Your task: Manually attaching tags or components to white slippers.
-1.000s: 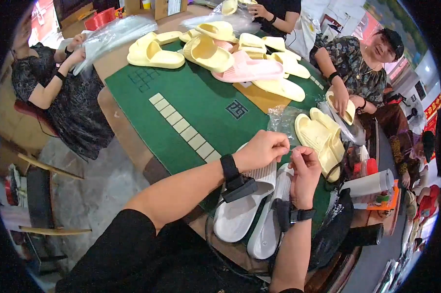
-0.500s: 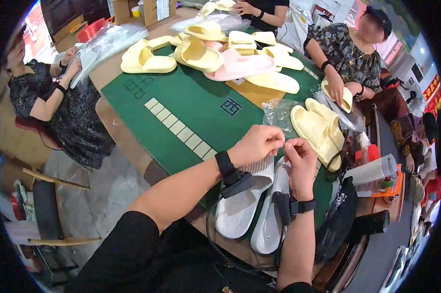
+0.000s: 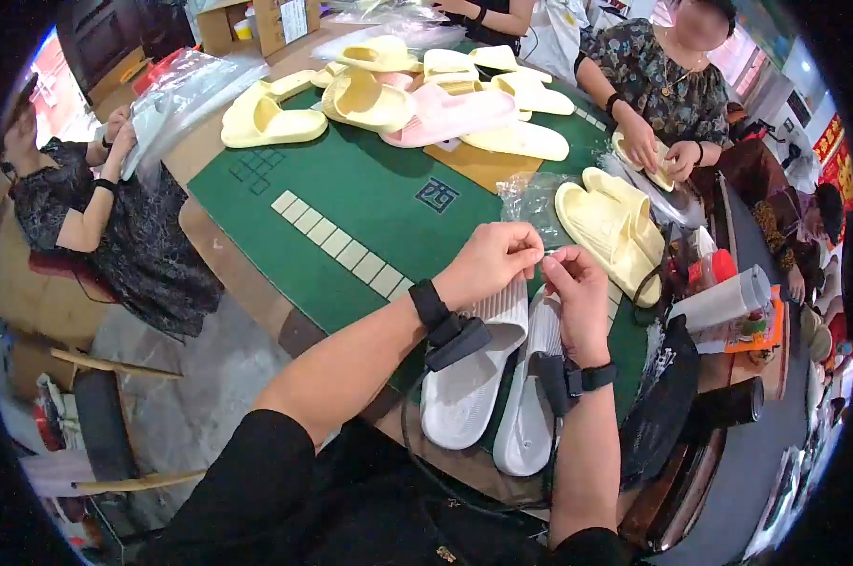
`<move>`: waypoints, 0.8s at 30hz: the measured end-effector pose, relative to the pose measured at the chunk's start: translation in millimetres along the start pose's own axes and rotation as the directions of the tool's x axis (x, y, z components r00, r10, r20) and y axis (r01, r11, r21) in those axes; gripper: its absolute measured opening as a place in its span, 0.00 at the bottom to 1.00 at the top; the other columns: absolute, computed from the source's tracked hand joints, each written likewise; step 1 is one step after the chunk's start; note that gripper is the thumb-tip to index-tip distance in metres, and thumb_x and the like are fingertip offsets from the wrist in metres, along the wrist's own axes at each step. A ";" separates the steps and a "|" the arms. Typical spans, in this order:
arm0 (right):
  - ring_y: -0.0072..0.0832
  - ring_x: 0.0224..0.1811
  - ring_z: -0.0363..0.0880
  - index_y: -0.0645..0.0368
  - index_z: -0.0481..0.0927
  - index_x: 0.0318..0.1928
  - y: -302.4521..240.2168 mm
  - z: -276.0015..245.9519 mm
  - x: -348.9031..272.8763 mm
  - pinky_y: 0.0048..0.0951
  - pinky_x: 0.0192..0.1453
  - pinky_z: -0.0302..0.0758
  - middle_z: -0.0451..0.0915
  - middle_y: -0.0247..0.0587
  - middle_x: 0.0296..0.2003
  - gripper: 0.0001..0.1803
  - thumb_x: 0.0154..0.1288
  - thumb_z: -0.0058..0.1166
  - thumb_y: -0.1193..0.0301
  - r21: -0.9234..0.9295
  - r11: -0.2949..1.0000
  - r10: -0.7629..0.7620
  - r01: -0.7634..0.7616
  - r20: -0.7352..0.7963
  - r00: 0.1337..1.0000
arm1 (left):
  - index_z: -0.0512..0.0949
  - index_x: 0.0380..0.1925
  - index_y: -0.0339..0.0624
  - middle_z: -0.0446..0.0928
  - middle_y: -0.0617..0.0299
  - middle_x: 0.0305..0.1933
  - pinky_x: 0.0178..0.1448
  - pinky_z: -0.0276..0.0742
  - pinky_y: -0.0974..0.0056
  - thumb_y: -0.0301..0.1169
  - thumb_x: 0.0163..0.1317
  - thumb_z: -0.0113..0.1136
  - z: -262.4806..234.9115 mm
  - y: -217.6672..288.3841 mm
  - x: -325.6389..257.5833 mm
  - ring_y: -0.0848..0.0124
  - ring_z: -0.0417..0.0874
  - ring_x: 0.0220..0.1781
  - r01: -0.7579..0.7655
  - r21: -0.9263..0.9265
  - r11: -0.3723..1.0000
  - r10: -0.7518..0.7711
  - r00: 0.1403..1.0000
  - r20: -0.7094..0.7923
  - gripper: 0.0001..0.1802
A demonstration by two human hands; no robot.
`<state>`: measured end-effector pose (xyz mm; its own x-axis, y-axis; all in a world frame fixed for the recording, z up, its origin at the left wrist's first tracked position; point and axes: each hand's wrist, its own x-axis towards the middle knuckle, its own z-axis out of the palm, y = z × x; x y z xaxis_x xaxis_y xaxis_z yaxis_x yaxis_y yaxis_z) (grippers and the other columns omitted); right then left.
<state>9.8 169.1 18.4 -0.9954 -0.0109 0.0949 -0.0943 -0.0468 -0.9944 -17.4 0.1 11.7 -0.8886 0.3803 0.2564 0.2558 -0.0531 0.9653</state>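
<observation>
My left hand (image 3: 488,264) and my right hand (image 3: 573,288) meet fingertip to fingertip over the near edge of the green table (image 3: 351,189). Both pinch the lower edge of a thin clear plastic bag (image 3: 530,200) that rises away from them. Directly under my hands lies a pair of white ribbed slippers (image 3: 464,391), side by side with their toes pointing away from me. Both wrists carry black bands with small devices. A pair of pale yellow slippers (image 3: 608,226) lies just beyond my right hand.
A heap of yellow slippers and a pink one (image 3: 445,113) covers the far side. A person at the left (image 3: 87,208) handles a clear bag. Another person at the upper right (image 3: 677,90) holds a yellow slipper. A paper roll (image 3: 724,300) and clutter stand at the right.
My fingertips have drawn together on the bag edge above the white slippers. The view has tipped slightly; the slippers have not moved.
</observation>
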 end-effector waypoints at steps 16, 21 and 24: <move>0.15 0.28 0.72 0.60 0.77 0.37 -1.1 -1.7 0.2 0.18 0.31 0.70 0.77 0.29 0.29 0.03 0.66 0.57 0.75 0.043 0.999 -0.006 0.007 -0.020 1.000 | 0.76 0.35 0.34 0.79 0.65 0.31 0.39 0.76 0.71 0.26 0.67 0.57 0.2 -0.4 0.3 0.79 0.79 0.33 -0.002 -0.019 1.000 0.001 0.999 -0.040 0.05; 0.14 0.28 0.71 0.60 0.78 0.37 0.8 -2.8 0.7 0.18 0.31 0.70 0.77 0.28 0.29 0.02 0.65 0.57 0.76 0.056 0.998 -0.018 0.019 -0.002 1.000 | 0.76 0.35 0.34 0.79 0.65 0.30 0.39 0.76 0.71 0.26 0.67 0.57 -0.8 1.5 -0.5 0.79 0.79 0.33 -0.019 0.015 1.000 0.019 1.000 -0.023 0.06; 0.14 0.28 0.71 0.60 0.78 0.36 0.1 -3.2 0.0 0.18 0.31 0.70 0.77 0.28 0.29 0.02 0.65 0.57 0.76 0.058 0.998 -0.021 0.020 0.007 1.000 | 0.76 0.35 0.33 0.79 0.65 0.30 0.39 0.76 0.72 0.26 0.67 0.57 -0.6 0.0 -0.1 0.79 0.78 0.33 -0.012 0.001 1.000 0.012 1.000 -0.022 0.05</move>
<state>9.7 172.3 18.2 -0.9931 -0.0171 0.1159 -0.1135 -0.1048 -0.9880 -17.6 -0.5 11.6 -0.8935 0.3594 0.2692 0.2670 -0.0568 0.9620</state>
